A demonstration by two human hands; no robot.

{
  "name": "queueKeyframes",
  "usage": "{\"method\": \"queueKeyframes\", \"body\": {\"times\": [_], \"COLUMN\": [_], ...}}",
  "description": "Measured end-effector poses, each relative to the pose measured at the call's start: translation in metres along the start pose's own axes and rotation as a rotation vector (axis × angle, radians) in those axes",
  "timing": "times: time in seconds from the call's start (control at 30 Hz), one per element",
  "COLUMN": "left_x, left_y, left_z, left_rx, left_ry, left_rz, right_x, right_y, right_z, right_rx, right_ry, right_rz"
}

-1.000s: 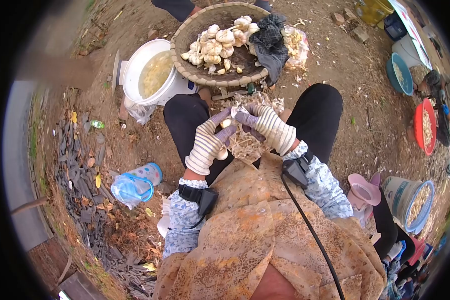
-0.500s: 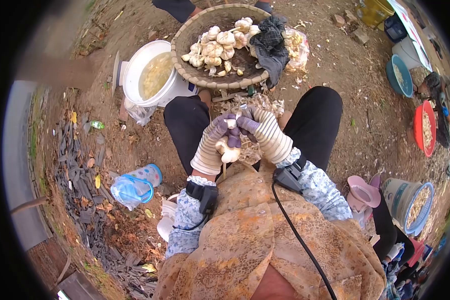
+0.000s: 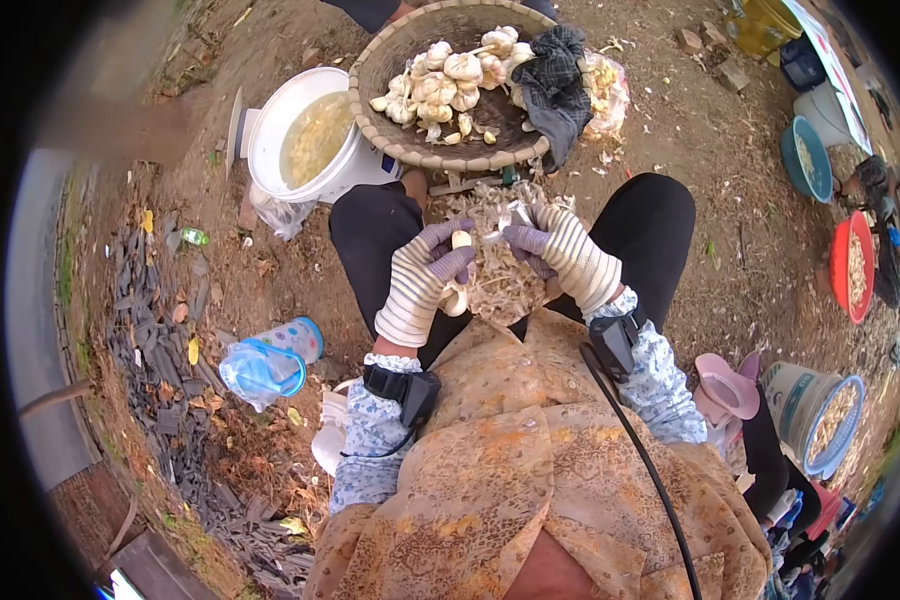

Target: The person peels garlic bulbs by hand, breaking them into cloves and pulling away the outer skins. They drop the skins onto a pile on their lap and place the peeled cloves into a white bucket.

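Observation:
My left hand (image 3: 422,280), in a striped glove with purple fingertips, is closed around garlic. A pale garlic clove (image 3: 461,240) shows between its thumb and forefinger, and part of a garlic bulb (image 3: 454,299) sits lower, against the palm. Apart from it, my right hand (image 3: 568,255), gloved alike, has its fingers pinched together. A small whitish piece (image 3: 517,212) sticks out at its fingertips; I cannot make out what it is. Beneath both hands, between my knees, lies a heap of garlic skins (image 3: 495,285).
Ahead stands a woven basket (image 3: 410,150) with garlic bulbs (image 3: 435,88) and a dark cloth (image 3: 552,85). Left of it is a white bucket (image 3: 260,150) holding peeled cloves in liquid. A blue-rimmed container (image 3: 295,345) lies at left; a red basin (image 3: 840,265) and a person are at right.
My hands have moved apart: the right went rightward, away from the garlic, while the left stayed near its place with the clove and bulb. The view has shifted slightly.

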State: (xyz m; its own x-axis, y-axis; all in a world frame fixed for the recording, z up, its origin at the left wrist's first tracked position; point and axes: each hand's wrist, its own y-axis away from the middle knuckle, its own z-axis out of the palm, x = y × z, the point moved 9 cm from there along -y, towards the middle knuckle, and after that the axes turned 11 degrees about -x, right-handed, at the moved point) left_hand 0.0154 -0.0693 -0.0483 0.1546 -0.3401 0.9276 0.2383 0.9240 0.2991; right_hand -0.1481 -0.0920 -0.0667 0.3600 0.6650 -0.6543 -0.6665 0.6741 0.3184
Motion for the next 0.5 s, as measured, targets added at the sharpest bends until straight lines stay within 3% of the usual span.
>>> {"method": "queueKeyframes", "body": {"times": [0.03, 0.07, 0.13, 0.17, 0.27, 0.4, 0.47, 0.5], "left_x": [-0.001, 0.008, 0.026, 0.027, 0.036, 0.042, 0.032, 0.035], "left_y": [-0.002, -0.003, -0.004, -0.004, -0.003, 0.003, -0.002, 0.0], "left_z": [-0.001, -0.001, 0.007, 0.01, 0.021, 0.026, 0.022, 0.024], "left_rx": [0.001, 0.02, 0.041, 0.04, 0.044, 0.022, -0.065, -0.066], "left_ry": [0.0, -0.23, -0.584, -0.584, -0.971, -1.078, -0.956, -0.959], "left_rz": [-0.002, 0.072, 0.186, 0.186, 0.334, 0.436, 0.255, 0.256], "right_x": [-0.01, -0.021, -0.018, -0.009, -0.003, 0.004, 0.004, -0.002], "right_y": [-0.002, -0.001, 0.005, 0.007, 0.005, -0.006, -0.009, -0.006], "right_z": [0.001, 0.008, 0.023, 0.03, 0.03, 0.02, 0.017, 0.023], "right_rx": [0.061, 0.121, 0.034, -0.051, -0.05, -0.088, -0.108, -0.116], "right_ry": [0.423, 0.846, 0.807, 0.767, 0.77, 0.909, 0.971, 0.999], "right_rz": [-0.079, -0.159, -0.051, 0.056, 0.059, -0.045, -0.07, -0.05]}}
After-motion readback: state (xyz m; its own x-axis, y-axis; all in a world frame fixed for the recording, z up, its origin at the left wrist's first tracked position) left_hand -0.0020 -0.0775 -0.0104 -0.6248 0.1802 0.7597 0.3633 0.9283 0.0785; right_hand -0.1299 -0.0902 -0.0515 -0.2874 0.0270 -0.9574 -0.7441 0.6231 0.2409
